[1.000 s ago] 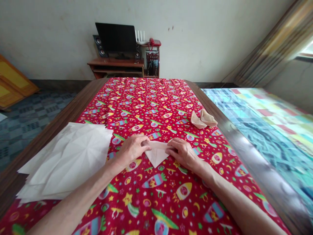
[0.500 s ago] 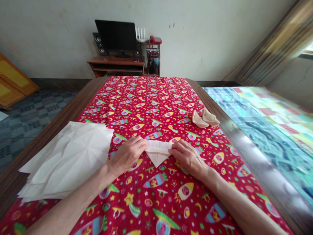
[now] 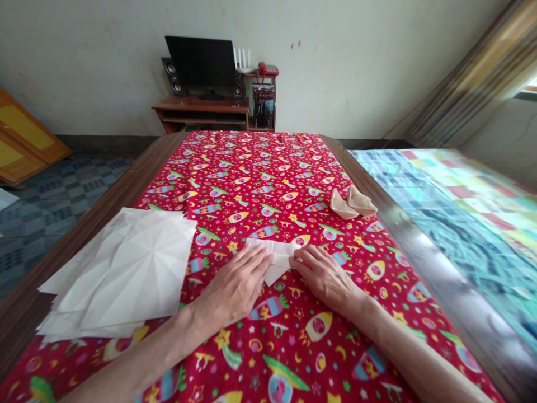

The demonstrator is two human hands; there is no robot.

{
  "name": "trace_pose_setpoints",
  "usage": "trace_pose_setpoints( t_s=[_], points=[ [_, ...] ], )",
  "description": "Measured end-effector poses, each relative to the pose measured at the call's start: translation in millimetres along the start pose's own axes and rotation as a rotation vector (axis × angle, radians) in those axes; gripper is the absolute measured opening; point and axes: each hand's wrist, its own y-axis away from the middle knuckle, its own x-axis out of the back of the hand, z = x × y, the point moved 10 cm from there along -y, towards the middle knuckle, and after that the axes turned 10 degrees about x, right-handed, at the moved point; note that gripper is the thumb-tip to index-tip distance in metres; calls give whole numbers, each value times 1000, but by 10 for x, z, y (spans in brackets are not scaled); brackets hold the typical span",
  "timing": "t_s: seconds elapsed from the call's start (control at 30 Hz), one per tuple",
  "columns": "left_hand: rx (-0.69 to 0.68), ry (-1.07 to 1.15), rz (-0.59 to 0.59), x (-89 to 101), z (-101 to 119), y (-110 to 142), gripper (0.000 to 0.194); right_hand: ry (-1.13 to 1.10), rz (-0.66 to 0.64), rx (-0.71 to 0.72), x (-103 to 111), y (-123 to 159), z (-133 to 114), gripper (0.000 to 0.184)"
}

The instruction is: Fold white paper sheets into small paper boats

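Observation:
A small folded piece of white paper (image 3: 278,267) lies on the red patterned cloth, its point toward me. My left hand (image 3: 241,274) rests flat over its left half, fingers stretched out together and covering much of it. At the right end, my right hand (image 3: 319,271) pinches the paper's corner between thumb and fingers. To the left is a stack of creased white paper sheets (image 3: 138,268). Two folded cream-coloured paper shapes (image 3: 352,202) stand side by side at the right, beyond my right hand.
The red cloth (image 3: 268,347) covers the middle of a dark wooden table (image 3: 444,268). Past its far end stand a desk (image 3: 201,106) with a monitor (image 3: 201,64), speakers and a red telephone (image 3: 267,69). A checked bed cover (image 3: 428,207) lies to the right.
My left hand has let go of the paper's left corner and moved right, laying its fingers flat on the paper. My right hand keeps its hold almost unmoved.

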Motion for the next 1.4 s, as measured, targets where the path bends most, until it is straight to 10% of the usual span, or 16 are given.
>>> trace_pose_setpoints(
  t_s=[0.57, 1.0, 1.27, 1.4],
  points=[
    [-6, 20, -73, -208, 73, 7, 50, -205, -71, -95, -55, 65, -280, 62],
    [111, -30, -3, -16, -433, 312, 43, -202, 46, -221, 91, 236, -47, 37],
    [167, 127, 85, 112, -540, -290, 10, -92, 94, -318, 5, -90, 239, 25],
    [150, 125, 36, -41, -604, -488, 53, -172, 177, -393, -37, -47, 373, 19]
  ],
)
